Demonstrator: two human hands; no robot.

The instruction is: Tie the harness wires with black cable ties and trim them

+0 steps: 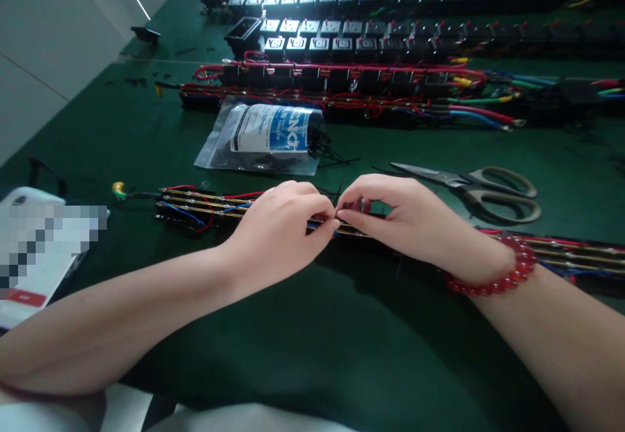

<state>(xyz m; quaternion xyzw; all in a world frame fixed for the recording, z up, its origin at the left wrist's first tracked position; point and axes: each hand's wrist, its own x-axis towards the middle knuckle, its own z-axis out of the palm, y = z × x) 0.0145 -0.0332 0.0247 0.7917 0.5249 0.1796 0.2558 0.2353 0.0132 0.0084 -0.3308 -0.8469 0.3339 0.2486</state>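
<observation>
A long wired strip [205,206] with brass-coloured bars and red and blue wires lies across the green table. Above its middle my left hand [288,224] pinches a thin black cable tie [340,191] between thumb and forefinger. My right hand [390,207] meets it there, its thumb and forefinger closed on the same tie, and the fingertips of both hands nearly touch. The part of the strip beneath the hands is mostly hidden. Just beyond lies an open plastic bag [258,136] with black cable ties [319,142] sticking out. Scissors [463,185] rest behind my right hand.
Several finished-looking socket strips [312,43] and wired strips [342,77] lie in rows at the back. At the left edge are papers [73,243] and a white phone-like object [29,196]. A small black part [145,34] sits near the table's far left edge.
</observation>
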